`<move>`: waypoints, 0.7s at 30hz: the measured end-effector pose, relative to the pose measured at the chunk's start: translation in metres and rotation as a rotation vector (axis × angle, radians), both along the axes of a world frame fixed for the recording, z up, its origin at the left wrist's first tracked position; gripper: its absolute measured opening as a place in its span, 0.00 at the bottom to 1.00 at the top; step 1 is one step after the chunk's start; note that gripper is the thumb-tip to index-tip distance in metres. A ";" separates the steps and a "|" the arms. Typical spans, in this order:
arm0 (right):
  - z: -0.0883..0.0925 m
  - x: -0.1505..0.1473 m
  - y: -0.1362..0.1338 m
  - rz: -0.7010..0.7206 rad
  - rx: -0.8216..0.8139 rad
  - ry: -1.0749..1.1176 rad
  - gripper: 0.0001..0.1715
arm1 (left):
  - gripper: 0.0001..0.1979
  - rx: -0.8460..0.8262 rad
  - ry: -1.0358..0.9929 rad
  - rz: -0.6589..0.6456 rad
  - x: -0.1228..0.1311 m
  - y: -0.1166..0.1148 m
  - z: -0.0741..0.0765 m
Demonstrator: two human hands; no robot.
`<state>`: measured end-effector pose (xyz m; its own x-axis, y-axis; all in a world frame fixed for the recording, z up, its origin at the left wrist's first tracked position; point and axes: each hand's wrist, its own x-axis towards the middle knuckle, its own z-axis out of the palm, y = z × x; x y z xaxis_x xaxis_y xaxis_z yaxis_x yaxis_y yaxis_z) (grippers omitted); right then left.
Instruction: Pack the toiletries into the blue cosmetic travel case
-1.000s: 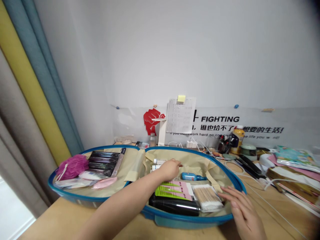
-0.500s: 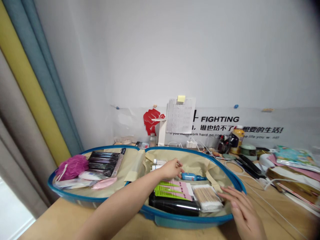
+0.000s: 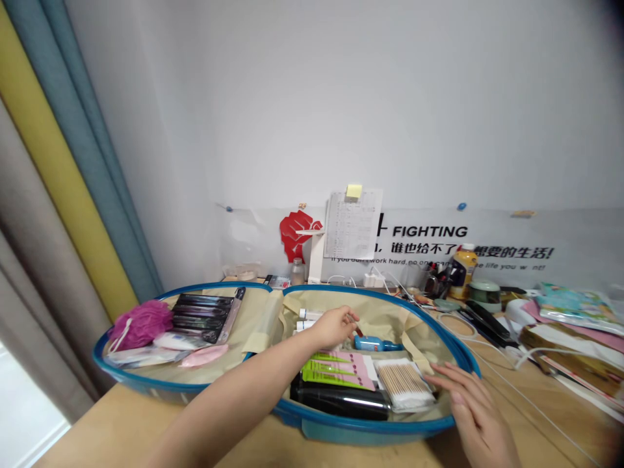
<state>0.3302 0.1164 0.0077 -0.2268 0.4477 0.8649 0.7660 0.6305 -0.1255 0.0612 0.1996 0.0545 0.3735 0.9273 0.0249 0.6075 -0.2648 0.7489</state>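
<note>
An unzipped case with a blue rim (image 3: 370, 426) lies spread on the desk. My left hand (image 3: 336, 326) is over its right half, fingers loosely bent and apart beside a blue bottle (image 3: 375, 344); nothing shows in its grasp, and the fingertips are partly hidden. Below it are green and pink tubes (image 3: 336, 370) on a black glossy item (image 3: 341, 398). White tubes (image 3: 311, 314) lie behind my wrist. My right hand (image 3: 470, 403) rests open on the right rim, its fingertips by a pack of cotton swabs (image 3: 403, 385).
The left half holds a magenta bath puff (image 3: 143, 324), a brush set (image 3: 205, 315) and a pink item (image 3: 205, 355). Along the wall stand a lamp (image 3: 316, 260), a yellow bottle (image 3: 462, 273) and a green jar (image 3: 485, 294). White cables (image 3: 533, 403) cross the right side.
My left hand has shifted slightly upward, its fingers a little higher above the blue bottle. My right hand stays at the rim.
</note>
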 end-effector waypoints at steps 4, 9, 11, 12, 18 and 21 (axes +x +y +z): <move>0.002 0.000 -0.001 -0.006 -0.011 0.006 0.20 | 0.16 0.099 0.138 -0.040 -0.002 -0.003 0.002; 0.003 0.000 -0.003 0.006 -0.007 -0.009 0.20 | 0.13 0.193 0.335 -0.143 0.002 -0.006 0.001; 0.003 -0.001 -0.002 0.005 -0.004 -0.001 0.20 | 0.13 0.214 0.402 -0.169 0.003 -0.006 0.000; 0.004 -0.001 -0.002 0.003 -0.002 0.003 0.20 | 0.12 0.225 0.433 -0.177 0.003 -0.006 0.000; 0.005 -0.002 -0.002 0.000 0.011 0.003 0.19 | 0.13 0.297 0.570 -0.183 0.003 -0.005 0.003; 0.002 0.000 -0.001 -0.011 -0.029 0.011 0.21 | 0.12 0.308 0.612 -0.201 0.003 -0.004 0.003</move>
<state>0.3297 0.1151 0.0098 -0.2125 0.4749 0.8540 0.7713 0.6181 -0.1518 0.0645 0.1960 0.0576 0.5668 0.8238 0.0063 0.8123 -0.5602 0.1621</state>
